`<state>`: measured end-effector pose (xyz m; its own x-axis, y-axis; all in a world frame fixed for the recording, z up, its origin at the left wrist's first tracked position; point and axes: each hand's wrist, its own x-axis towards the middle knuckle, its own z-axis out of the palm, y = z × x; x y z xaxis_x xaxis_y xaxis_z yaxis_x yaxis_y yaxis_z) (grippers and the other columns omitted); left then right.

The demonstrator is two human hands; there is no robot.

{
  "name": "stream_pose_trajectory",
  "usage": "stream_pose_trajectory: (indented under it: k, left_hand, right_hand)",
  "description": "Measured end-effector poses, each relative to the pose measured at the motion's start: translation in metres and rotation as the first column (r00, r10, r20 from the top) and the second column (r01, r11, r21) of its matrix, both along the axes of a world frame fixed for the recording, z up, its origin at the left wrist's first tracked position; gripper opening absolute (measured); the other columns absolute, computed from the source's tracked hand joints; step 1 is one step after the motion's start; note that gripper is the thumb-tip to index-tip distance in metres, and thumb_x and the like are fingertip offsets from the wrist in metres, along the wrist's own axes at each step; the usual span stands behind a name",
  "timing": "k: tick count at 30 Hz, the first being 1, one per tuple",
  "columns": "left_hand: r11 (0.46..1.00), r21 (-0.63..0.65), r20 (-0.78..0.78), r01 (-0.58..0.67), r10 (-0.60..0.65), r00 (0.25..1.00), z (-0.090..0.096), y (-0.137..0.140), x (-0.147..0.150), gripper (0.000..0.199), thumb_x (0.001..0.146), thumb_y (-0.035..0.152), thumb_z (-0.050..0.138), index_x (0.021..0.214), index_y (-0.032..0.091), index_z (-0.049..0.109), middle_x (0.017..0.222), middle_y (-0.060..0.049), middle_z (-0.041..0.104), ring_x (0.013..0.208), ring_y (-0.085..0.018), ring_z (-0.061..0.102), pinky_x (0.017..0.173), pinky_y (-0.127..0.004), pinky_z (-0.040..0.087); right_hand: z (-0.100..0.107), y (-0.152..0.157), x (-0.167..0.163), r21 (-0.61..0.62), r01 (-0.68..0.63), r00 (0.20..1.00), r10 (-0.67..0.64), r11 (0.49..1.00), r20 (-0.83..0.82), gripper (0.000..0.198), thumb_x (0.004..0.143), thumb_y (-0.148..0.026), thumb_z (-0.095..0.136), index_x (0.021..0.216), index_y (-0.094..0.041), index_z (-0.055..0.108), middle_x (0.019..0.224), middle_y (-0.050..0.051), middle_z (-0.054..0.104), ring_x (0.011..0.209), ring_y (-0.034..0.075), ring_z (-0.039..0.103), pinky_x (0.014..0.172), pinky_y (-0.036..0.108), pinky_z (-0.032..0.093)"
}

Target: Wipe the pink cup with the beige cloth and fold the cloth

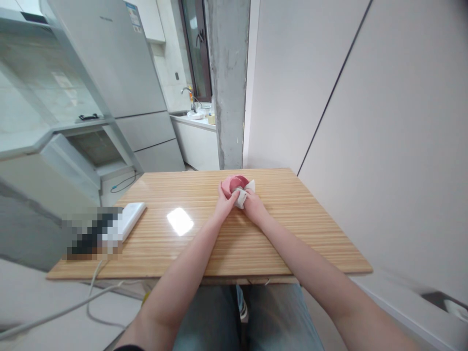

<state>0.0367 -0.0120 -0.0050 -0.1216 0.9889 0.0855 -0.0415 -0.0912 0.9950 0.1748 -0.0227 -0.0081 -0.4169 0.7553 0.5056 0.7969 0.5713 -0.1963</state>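
Near the far middle of the table, my left hand [226, 202] is closed round the side of a pink bowl [229, 184]. The bowl is tilted, with part of its darker pink inside showing. Bunched white tissue [241, 198] lies against the bowl's near side, and one corner sticks up at the right. My right hand [253, 204] is closed on this tissue, its fingers partly hidden by it and pressed toward the bowl. Both hands are close together, and my left thumb reaches the tissue's edge.
The wood-grain table [175, 261] carries a white power strip [134, 214] at its left, beside a pixelated dark patch. A grey cable [69, 309] runs off the near left side. A white wall [351, 146] stands along the right. Beyond are a fridge [109, 63] and a sink counter [197, 139].
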Motion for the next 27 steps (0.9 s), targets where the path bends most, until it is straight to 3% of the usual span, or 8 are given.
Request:
stream_pose_trajectory:
  k: [4, 7, 11, 14, 19, 21, 24, 27]
  left_hand:
    - [0.997, 0.035, -0.111, -0.07, 0.074, 0.991, 0.008, 0.001, -0.014, 0.071, 0.078, 0.03, 0.066, 0.14, 0.018, 0.035, 0.129, -0.013, 0.057, 0.115, -0.023, 0.058, 0.099, -0.036, 0.046]
    - [0.996, 0.073, -0.184, -0.041, 0.054, 0.981, 0.019, 0.0, -0.024, 0.071, 0.073, 0.025, 0.069, 0.138, 0.018, 0.041, 0.123, -0.013, 0.06, 0.106, -0.025, 0.063, 0.092, -0.035, 0.051]
    - [0.999, 0.013, -0.022, 0.035, -0.034, 0.999, 0.021, -0.005, -0.014, 0.078, 0.074, 0.034, 0.07, 0.141, 0.018, 0.033, 0.114, -0.013, 0.064, 0.087, -0.02, 0.067, 0.075, -0.032, 0.056]
    - [0.999, -0.03, 0.133, 0.04, -0.036, 0.991, 0.016, -0.006, -0.004, 0.089, 0.072, 0.035, 0.073, 0.145, 0.022, 0.024, 0.126, -0.014, 0.058, 0.092, -0.019, 0.067, 0.071, -0.028, 0.056]
    - [0.991, -0.125, 0.1, -0.037, 0.049, 0.994, 0.015, 0.0, -0.013, 0.056, 0.076, 0.037, 0.065, 0.126, 0.019, 0.047, 0.117, -0.011, 0.062, 0.092, -0.019, 0.066, 0.067, -0.027, 0.056]
    - [0.987, -0.156, 0.128, -0.023, 0.044, 0.991, 0.018, 0.002, -0.019, 0.048, 0.079, 0.04, 0.06, 0.121, 0.021, 0.049, 0.118, -0.01, 0.061, 0.093, -0.02, 0.066, 0.066, -0.03, 0.057]
    - [0.984, -0.177, 0.122, 0.005, 0.017, 0.992, 0.02, 0.001, -0.021, 0.046, 0.078, 0.042, 0.06, 0.118, 0.023, 0.049, 0.125, -0.009, 0.058, 0.099, -0.022, 0.064, 0.068, -0.033, 0.057]
    - [0.985, -0.163, 0.012, 0.048, -0.047, 0.999, 0.018, -0.001, -0.015, 0.041, 0.076, 0.037, 0.064, 0.112, 0.021, 0.054, 0.119, -0.01, 0.061, 0.103, -0.024, 0.062, 0.075, -0.034, 0.056]
  right_hand:
    - [0.001, 0.002, 0.0, 0.008, -0.142, 0.989, 0.141, 0.99, 0.042, 0.02, 0.086, -0.008, 0.052, 0.101, -0.014, 0.065, 0.1, 0.01, 0.062, 0.101, 0.02, 0.053, 0.088, 0.031, 0.045]
    - [0.005, 0.001, 0.003, 0.046, -0.123, 0.986, 0.116, 0.991, 0.117, 0.021, 0.088, -0.012, 0.052, 0.104, -0.014, 0.065, 0.105, 0.012, 0.063, 0.105, 0.023, 0.052, 0.086, 0.035, 0.045]
    - [0.004, 0.0, 0.005, 0.055, -0.02, 0.995, 0.015, 0.998, 0.094, 0.021, 0.09, -0.014, 0.05, 0.102, -0.015, 0.066, 0.101, 0.012, 0.065, 0.105, 0.023, 0.053, 0.085, 0.035, 0.045]
    - [0.0, 0.002, 0.004, 0.039, -0.01, 1.0, 0.01, 0.999, 0.004, 0.021, 0.087, -0.012, 0.051, 0.102, -0.015, 0.066, 0.101, 0.011, 0.065, 0.102, 0.022, 0.055, 0.087, 0.033, 0.046]
    - [0.0, 0.001, 0.003, 0.112, -0.203, 0.967, 0.217, 0.973, -0.134, 0.025, 0.083, -0.011, 0.052, 0.103, -0.016, 0.064, 0.102, 0.01, 0.064, 0.105, 0.022, 0.054, 0.093, 0.035, 0.047]
    - [0.002, 0.0, 0.008, 0.202, -0.126, 0.939, 0.182, 0.971, -0.292, 0.029, 0.085, -0.016, 0.048, 0.111, -0.017, 0.061, 0.107, 0.011, 0.064, 0.11, 0.024, 0.053, 0.098, 0.041, 0.044]
    - [0.005, 0.0, 0.02, 0.25, 0.117, 0.874, 0.02, 0.961, -0.486, 0.038, 0.087, -0.021, 0.044, 0.123, -0.019, 0.056, 0.117, 0.012, 0.06, 0.119, 0.027, 0.049, 0.104, 0.05, 0.039]
    - [0.008, 0.003, 0.029, 0.242, 0.15, 0.89, -0.025, 0.958, -0.455, 0.04, 0.086, -0.019, 0.046, 0.124, -0.019, 0.057, 0.123, 0.012, 0.058, 0.12, 0.026, 0.048, 0.105, 0.047, 0.038]
